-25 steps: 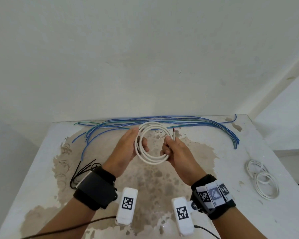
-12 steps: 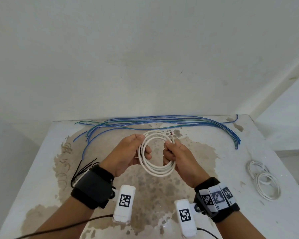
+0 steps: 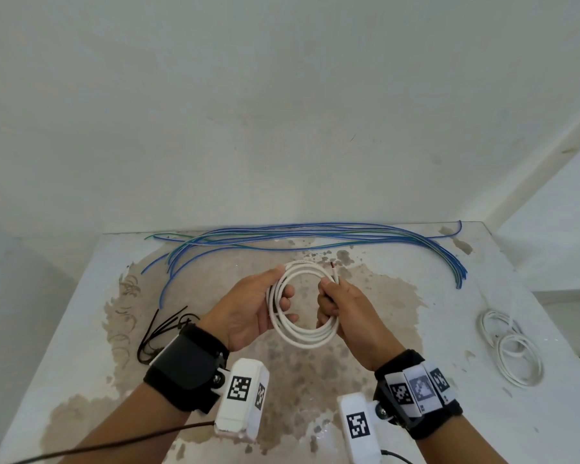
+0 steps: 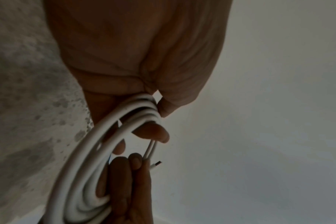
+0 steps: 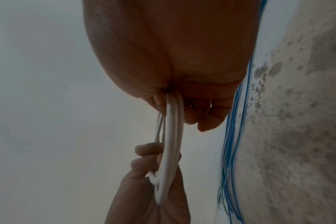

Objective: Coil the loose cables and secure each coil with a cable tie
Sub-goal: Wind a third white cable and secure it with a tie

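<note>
A white cable coil [image 3: 303, 339] of several loops hangs above the table between both hands. My left hand [image 3: 260, 308] grips its left side, thumb on top and fingers curled through the ring; the coil [image 4: 81, 174] fills the left wrist view. My right hand [image 3: 340, 308] clasps the right side, where the cable's stripped reddish end [image 3: 332, 265] sticks up. In the right wrist view the coil [image 5: 170, 151] runs edge-on from my right palm to my left hand. Thin black cable ties [image 3: 159, 333] lie on the table at the left.
A bundle of loose blue and green wires [image 3: 315, 234] stretches along the far edge of the stained white table [image 3: 382, 380] and curves down at the right. Two finished white coils [image 3: 513, 353] lie near the right edge. White walls stand close behind.
Both hands have drawn the coil slightly nearer and lower. The coil has tilted a little, and my right hand's grip has slid further round its right side.
</note>
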The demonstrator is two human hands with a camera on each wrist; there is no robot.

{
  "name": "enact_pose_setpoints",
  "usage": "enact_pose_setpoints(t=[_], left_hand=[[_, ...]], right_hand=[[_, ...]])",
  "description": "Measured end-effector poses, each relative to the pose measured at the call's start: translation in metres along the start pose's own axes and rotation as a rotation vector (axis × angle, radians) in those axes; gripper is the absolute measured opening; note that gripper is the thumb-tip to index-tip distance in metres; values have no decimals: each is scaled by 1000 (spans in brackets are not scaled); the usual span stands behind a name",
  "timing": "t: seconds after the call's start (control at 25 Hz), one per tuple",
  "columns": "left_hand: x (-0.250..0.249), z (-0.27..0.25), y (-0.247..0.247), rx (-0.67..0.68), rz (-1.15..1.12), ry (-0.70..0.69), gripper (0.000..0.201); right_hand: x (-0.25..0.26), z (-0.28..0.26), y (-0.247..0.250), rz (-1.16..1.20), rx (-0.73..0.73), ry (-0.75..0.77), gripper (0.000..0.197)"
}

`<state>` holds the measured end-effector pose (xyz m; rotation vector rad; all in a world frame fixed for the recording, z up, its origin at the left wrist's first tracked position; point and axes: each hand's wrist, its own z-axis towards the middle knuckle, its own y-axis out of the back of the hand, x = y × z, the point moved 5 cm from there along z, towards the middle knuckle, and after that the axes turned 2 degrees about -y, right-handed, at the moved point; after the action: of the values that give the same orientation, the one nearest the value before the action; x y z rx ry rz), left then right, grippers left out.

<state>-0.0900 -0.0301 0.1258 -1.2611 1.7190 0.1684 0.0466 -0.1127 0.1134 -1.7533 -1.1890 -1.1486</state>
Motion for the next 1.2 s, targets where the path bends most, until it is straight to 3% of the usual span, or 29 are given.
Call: enact_pose_setpoints(t=[0.2,0.52,0.72,0.96,1.08,1.2], left_hand=[[4,0,2,4,-128,1,26],[10,2,-3,172,-250,13,32],[26,2,-20,241,-360,114,59],[30,0,-48,291,-424,171,41],[35,2,-68,310,-412,185,44],[37,3,-86,382,-453,160,24]], right_hand=[[-1,-3,-3,-23,13,-4,30],[-9,-3,3,21,-82,-22,31],[-12,-8,17,82,-49,-75,30],[1,-5,49,62,147,-56,29],[7,-10,69,86,181,-34,29],[12,-14,84,81,174,-12,29]])
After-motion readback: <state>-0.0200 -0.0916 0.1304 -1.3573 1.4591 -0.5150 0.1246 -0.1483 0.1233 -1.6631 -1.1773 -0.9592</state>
